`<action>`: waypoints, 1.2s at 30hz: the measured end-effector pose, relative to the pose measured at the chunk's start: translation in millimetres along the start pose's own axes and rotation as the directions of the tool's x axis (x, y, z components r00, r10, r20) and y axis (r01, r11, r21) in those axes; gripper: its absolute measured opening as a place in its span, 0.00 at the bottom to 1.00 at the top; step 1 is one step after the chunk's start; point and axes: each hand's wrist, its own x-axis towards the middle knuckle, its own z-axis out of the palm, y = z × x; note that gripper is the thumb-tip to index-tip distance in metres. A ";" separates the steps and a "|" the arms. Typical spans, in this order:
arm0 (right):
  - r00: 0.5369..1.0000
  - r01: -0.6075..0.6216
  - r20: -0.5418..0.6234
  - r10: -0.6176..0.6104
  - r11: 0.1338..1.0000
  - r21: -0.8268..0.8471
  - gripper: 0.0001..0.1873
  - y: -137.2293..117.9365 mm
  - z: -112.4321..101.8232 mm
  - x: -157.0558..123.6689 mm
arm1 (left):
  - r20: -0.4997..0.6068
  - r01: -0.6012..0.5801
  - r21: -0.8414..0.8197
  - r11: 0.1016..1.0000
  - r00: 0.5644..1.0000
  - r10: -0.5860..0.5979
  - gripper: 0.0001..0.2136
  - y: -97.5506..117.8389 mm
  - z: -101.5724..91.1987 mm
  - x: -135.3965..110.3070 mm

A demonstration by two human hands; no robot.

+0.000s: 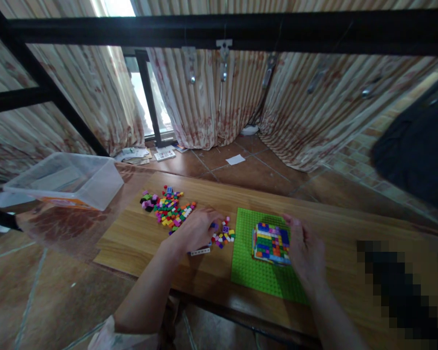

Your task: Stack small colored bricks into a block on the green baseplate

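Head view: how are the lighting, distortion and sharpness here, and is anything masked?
Head view: bright window blown out at the top, table dimmer but readable; wide-angle bending curves the black frame bar; left hand and right hand slightly soft; small bricks lack fine detail; pixelated patch masks the lower right.

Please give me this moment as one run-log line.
left hand: on loose bricks | right hand: touching brick block | block: on green baseplate | surface: wooden table
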 end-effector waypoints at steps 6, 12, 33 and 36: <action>0.986 0.074 -0.159 -0.054 0.989 0.129 0.20 -10.0 -5.4 -2.8 | -0.090 0.008 -0.659 0.753 0.992 -0.089 0.12 25.5 5.7 3.8; 0.940 0.339 -0.019 -0.339 0.931 0.138 0.10 -30.6 -8.2 -20.7 | 0.034 0.073 -0.981 0.180 0.976 -0.214 0.11 64.9 37.8 13.5; 0.941 0.302 0.056 -0.334 0.901 0.312 0.06 -38.9 -14.1 -24.7 | 0.199 0.179 -0.979 -0.093 0.936 -0.290 0.12 86.0 54.5 21.8; 0.970 0.215 0.017 -0.241 0.894 0.394 0.05 -40.2 -16.6 -23.1 | 0.231 0.198 -0.970 -0.144 0.935 -0.268 0.11 84.0 50.4 22.2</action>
